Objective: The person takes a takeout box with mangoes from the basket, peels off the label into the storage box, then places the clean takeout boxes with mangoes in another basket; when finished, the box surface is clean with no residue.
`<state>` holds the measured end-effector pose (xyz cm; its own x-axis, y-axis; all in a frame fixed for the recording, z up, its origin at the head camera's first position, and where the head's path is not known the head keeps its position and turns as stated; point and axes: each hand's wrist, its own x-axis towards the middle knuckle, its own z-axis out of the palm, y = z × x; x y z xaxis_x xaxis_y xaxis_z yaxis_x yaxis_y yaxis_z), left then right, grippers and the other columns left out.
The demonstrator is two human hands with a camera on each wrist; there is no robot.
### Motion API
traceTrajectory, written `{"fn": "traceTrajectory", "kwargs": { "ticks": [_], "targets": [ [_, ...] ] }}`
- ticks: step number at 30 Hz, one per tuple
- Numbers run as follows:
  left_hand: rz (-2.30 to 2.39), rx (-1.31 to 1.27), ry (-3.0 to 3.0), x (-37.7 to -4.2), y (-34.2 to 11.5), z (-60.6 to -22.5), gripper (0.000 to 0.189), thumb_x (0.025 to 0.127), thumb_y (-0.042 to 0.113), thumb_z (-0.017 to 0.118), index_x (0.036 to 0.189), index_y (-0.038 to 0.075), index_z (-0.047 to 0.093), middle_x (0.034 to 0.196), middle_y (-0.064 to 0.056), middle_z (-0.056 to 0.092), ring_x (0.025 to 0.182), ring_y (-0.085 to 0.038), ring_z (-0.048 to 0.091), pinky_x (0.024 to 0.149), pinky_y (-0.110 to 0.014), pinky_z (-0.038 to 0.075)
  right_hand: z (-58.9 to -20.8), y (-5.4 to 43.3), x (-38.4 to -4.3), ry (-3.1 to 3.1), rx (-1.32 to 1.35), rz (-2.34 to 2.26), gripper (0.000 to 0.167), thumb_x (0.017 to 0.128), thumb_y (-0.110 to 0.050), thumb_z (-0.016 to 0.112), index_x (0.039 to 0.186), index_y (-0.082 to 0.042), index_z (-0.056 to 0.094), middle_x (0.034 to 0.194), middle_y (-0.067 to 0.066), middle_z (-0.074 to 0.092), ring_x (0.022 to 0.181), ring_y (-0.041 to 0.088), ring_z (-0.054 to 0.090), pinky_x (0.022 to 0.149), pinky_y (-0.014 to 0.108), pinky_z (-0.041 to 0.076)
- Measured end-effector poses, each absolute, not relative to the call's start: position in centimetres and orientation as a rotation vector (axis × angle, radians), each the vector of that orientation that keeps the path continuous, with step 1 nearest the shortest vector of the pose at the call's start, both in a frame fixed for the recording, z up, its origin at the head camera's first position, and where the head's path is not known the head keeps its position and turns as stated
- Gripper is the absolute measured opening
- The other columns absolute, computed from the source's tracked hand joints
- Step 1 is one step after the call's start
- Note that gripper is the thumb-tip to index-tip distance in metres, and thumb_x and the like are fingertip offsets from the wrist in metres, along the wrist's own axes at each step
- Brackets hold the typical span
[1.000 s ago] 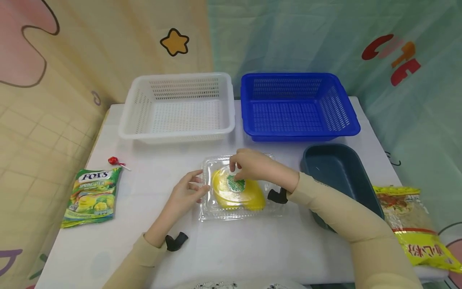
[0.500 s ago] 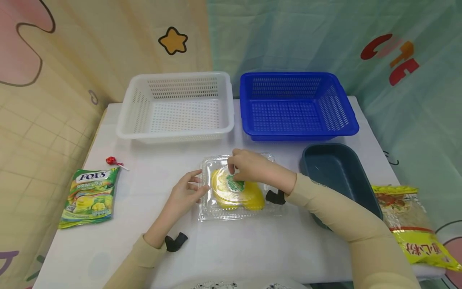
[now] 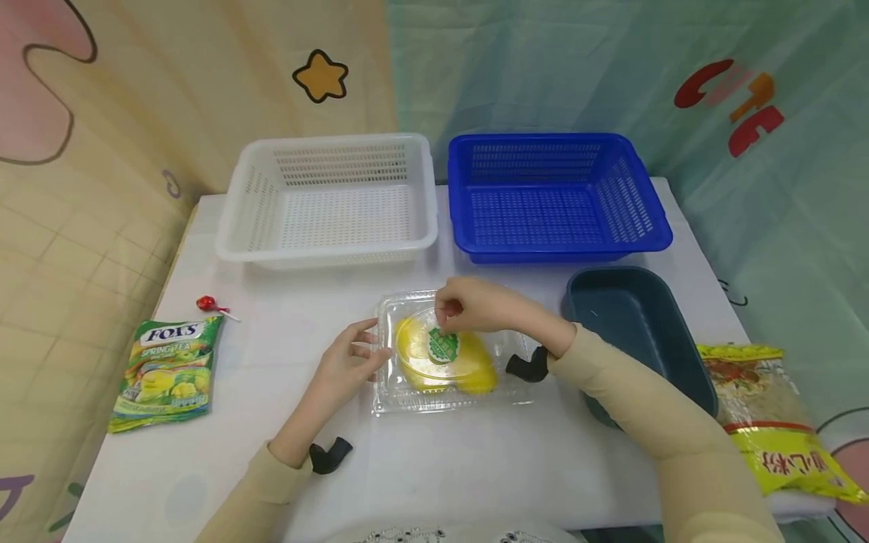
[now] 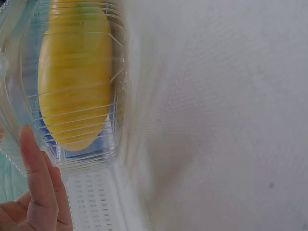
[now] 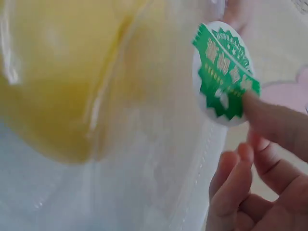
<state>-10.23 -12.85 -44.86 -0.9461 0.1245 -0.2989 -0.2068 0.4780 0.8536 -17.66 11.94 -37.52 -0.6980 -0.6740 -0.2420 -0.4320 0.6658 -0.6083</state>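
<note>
A clear plastic clamshell box (image 3: 407, 396) lies in the middle of the white table, with smooth yellow fruit-like contents (image 3: 478, 373) showing through its lid. Over the lid, my right hand (image 3: 478, 305) pinches the edge of a round green-and-white sticker (image 5: 224, 72) between thumb and finger. In the right wrist view the sticker's printed face shows, its edge standing up from the plastic. From the head, the sticker overlaps the yellow contents. My left hand (image 3: 349, 354) touches the box's left side, thumb and fingers spread, the fingers fairly straight in the left wrist view.
Behind the box stand a white basket (image 3: 329, 253) and a blue basket (image 3: 563, 249). A dark teal tub (image 3: 631, 324) is under my right forearm, beside a yellow noodle packet (image 3: 781, 422). At left lie a green candy bag (image 3: 166, 373) and a red lollipop (image 3: 207, 303).
My right hand has shifted slightly up and to the right, uncovering more of the sticker. My left hand stays at the box's side. The head view has shifted slightly.
</note>
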Motion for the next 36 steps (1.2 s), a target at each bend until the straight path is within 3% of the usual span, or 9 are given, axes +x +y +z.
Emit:
{"fn": "traceTrajectory", "kwargs": {
  "ticks": [5,12,18,21,24,27,30,32,36],
  "targets": [
    [1.45,-0.062,2.403,-10.3,-13.0,-45.0,0.065,0.093,0.018,0.068,0.149,0.011,0.038,0.13,-0.018,0.052,0.102,-0.027,0.061,0.071,-0.03,0.061,-37.1,16.2,-17.0,2.336,-0.768,-1.036,0.008,0.088,-0.014,0.071,0.086,-0.011,0.064,0.088,0.001,0.062,0.089,0.017,0.057,0.081,0.029,0.05],
    [1.447,-0.061,2.402,-10.3,-13.2,-44.8,0.064,0.093,0.019,0.067,0.149,0.011,0.038,0.131,-0.019,0.052,0.106,-0.029,0.06,0.072,-0.029,0.061,-36.5,25.3,-14.9,2.425,-0.27,-1.263,0.014,0.094,-0.02,0.067,0.096,-0.007,0.062,0.087,-0.001,0.06,0.083,0.017,0.056,0.072,0.027,0.05],
    [1.431,-0.055,2.401,-10.5,-13.4,-45.0,0.064,0.094,0.02,0.066,0.15,0.01,0.037,0.132,-0.019,0.051,0.108,-0.029,0.06,0.072,-0.028,0.061,-38.2,32.0,-14.0,2.296,0.105,-1.39,0.008,0.1,-0.024,0.058,0.1,-0.016,0.059,0.092,-0.009,0.058,0.09,0.011,0.055,0.079,0.025,0.053],
    [1.43,-0.042,2.396,-10.7,-13.3,-45.3,0.064,0.094,0.022,0.066,0.15,0.011,0.037,0.131,-0.019,0.051,0.107,-0.029,0.06,0.072,-0.027,0.061,-39.6,33.8,-13.9,2.257,0.206,-1.312,0.022,0.101,-0.026,0.055,0.112,-0.008,0.058,0.102,-0.003,0.058,0.094,0.009,0.055,0.081,0.022,0.053],
    [1.428,-0.039,2.395,-10.7,-13.3,-45.3,0.064,0.094,0.022,0.066,0.15,0.011,0.037,0.131,-0.019,0.051,0.105,-0.028,0.061,0.072,-0.028,0.061,-40.5,34.5,-13.9,2.321,0.286,-1.141,0.044,0.101,-0.025,0.054,0.128,0.01,0.051,0.112,0.015,0.061,0.092,0.011,0.059,0.08,0.024,0.058],
    [1.421,-0.043,2.397,-10.7,-13.3,-45.2,0.064,0.094,0.023,0.066,0.15,0.01,0.037,0.131,-0.019,0.05,0.098,-0.026,0.063,0.072,-0.03,0.061,-40.5,34.6,-14.0,2.426,0.34,-0.933,0.053,0.101,-0.022,0.052,0.132,0.019,0.045,0.113,0.028,0.061,0.084,0.014,0.064,0.075,0.03,0.061],
    [1.422,-0.051,2.398,-10.6,-13.3,-45.2,0.064,0.094,0.023,0.066,0.15,0.011,0.037,0.131,-0.019,0.051,0.093,-0.024,0.064,0.072,-0.03,0.061,-39.7,34.6,-14.3,2.511,0.364,-0.822,0.052,0.101,-0.023,0.051,0.129,0.02,0.048,0.105,0.029,0.064,0.079,0.017,0.066,0.074,0.035,0.062],
    [1.425,-0.051,2.396,-10.5,-13.3,-45.2,0.064,0.094,0.024,0.066,0.15,0.011,0.037,0.131,-0.019,0.05,0.095,-0.024,0.063,0.072,-0.03,0.061,-38.8,34.7,-14.4,2.549,0.357,-0.833,0.053,0.102,-0.027,0.049,0.13,0.018,0.048,0.107,0.031,0.063,0.081,0.018,0.066,0.074,0.034,0.062],
    [1.43,-0.044,2.394,-10.5,-13.3,-45.1,0.064,0.094,0.023,0.066,0.15,0.01,0.037,0.131,-0.019,0.05,0.101,-0.027,0.062,0.072,-0.028,0.061,-37.2,35.6,-14.8,2.614,0.371,-1.002,0.058,0.104,-0.035,0.044,0.134,0.015,0.045,0.116,0.031,0.06,0.08,0.007,0.064,0.07,0.018,0.058]
  ]
}}
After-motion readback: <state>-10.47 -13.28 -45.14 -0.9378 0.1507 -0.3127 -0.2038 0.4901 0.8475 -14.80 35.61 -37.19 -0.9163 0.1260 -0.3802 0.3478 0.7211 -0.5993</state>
